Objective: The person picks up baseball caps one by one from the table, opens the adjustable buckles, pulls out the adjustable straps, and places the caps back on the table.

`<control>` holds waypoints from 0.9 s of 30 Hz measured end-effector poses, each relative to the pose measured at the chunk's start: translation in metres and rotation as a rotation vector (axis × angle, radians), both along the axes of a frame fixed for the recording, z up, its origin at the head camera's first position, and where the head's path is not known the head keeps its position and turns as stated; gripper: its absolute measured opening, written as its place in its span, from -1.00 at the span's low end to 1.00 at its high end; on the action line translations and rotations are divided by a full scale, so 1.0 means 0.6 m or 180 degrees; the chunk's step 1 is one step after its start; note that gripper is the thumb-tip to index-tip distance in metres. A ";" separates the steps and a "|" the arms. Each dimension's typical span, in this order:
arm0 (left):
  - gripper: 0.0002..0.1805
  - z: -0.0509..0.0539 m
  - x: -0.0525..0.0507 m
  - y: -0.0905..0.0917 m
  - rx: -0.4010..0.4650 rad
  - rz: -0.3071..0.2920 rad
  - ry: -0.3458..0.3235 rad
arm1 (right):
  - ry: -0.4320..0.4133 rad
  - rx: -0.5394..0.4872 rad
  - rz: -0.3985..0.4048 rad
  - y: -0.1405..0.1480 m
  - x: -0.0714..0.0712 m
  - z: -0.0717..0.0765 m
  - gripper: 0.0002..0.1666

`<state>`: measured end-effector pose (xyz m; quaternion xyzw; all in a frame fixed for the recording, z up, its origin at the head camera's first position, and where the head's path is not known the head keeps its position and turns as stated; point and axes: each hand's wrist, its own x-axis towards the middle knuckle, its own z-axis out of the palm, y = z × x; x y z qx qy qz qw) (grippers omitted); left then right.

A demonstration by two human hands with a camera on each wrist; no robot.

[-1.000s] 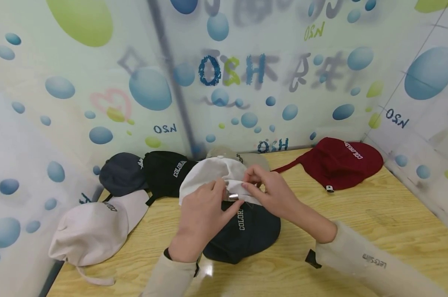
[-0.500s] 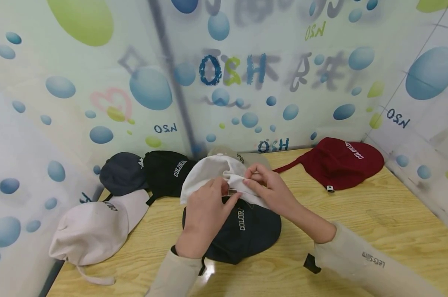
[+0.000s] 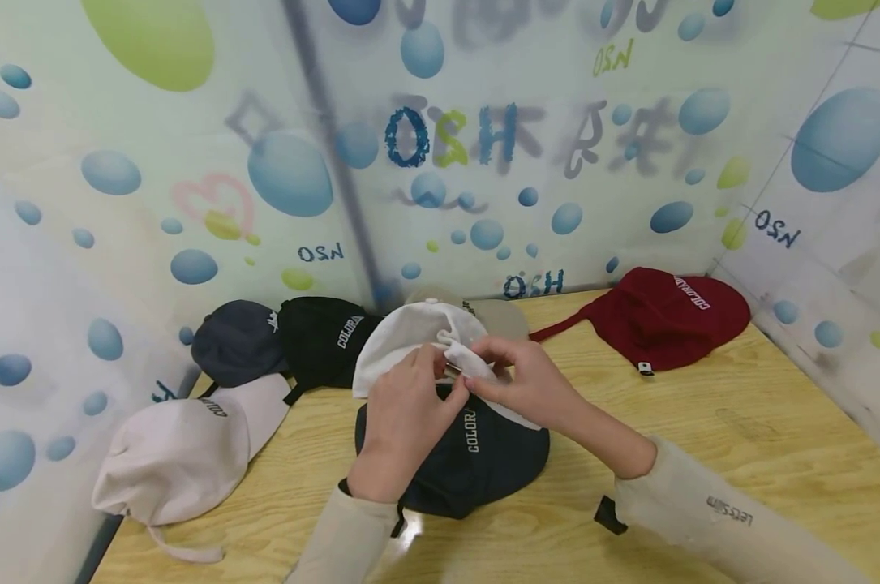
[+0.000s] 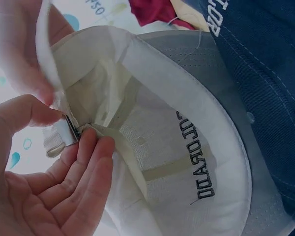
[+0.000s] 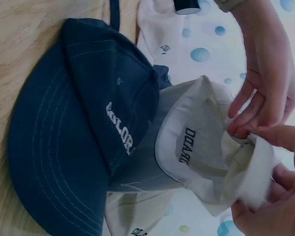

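A white cap (image 3: 399,337) is held up in both hands, its hollow inside and dark lettering visible in the left wrist view. My left hand (image 3: 409,414) pinches the small metal buckle (image 4: 68,130) on the cap's back strap between thumb and fingers. My right hand (image 3: 530,380) grips the white band beside the buckle. Directly below, a navy cap (image 3: 491,470) with white lettering lies on the table, partly covered by the white cap and the left hand. How the strap runs through the buckle is hidden by the fingers.
Along the back of the wooden table (image 3: 673,487) lie a dark grey-blue cap (image 3: 235,345), a black cap (image 3: 323,341) and a beige cap (image 3: 505,316). A pale pink cap (image 3: 177,462) is at left, a dark red cap (image 3: 666,320) at right. A patterned wall (image 3: 447,268) stands behind.
The white band by the right hand has folded and turned downward, its edge now lower over the navy cap. The right hand has shifted slightly down; the buckle has tilted and is more covered.
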<state>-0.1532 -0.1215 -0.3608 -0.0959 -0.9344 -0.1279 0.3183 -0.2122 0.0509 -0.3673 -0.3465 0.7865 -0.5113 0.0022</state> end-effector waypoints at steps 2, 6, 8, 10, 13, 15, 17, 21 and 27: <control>-0.72 -0.001 -0.001 0.000 -0.0002 -0.0006 0.0019 | 0.0051 0.0048 -0.0030 -0.002 0.000 -0.002 -0.82; -0.72 0.000 -0.002 0.001 -0.0041 0.0009 0.0015 | 0.0112 0.0089 -0.0091 -0.005 0.000 -0.005 -0.90; -0.72 0.000 -0.002 0.001 -0.0085 0.0023 0.0020 | 0.0141 0.0072 -0.0097 -0.006 0.000 -0.006 -0.93; -0.73 0.001 -0.002 0.001 -0.0140 0.0039 0.0038 | 0.0165 0.0045 -0.0095 -0.007 0.000 -0.008 -0.94; -0.75 0.000 -0.003 0.001 -0.0229 0.0051 0.0087 | 0.0185 0.0011 -0.0086 -0.008 0.000 -0.009 -0.94; -0.77 -0.002 -0.002 0.000 -0.0270 0.0052 0.0132 | 0.0196 -0.0006 -0.0082 -0.009 0.001 -0.009 -0.94; -0.78 -0.003 -0.002 0.000 -0.0307 0.0057 0.0151 | 0.0197 -0.0024 -0.0073 -0.010 0.001 -0.010 -0.94; -0.80 -0.003 -0.001 -0.001 -0.0351 0.0054 0.0127 | 0.0226 -0.0050 -0.0068 -0.012 0.002 -0.012 -0.96; -0.81 -0.001 -0.001 -0.002 -0.0347 0.0063 0.0059 | 0.0274 -0.0082 -0.0073 -0.016 0.004 -0.015 -0.94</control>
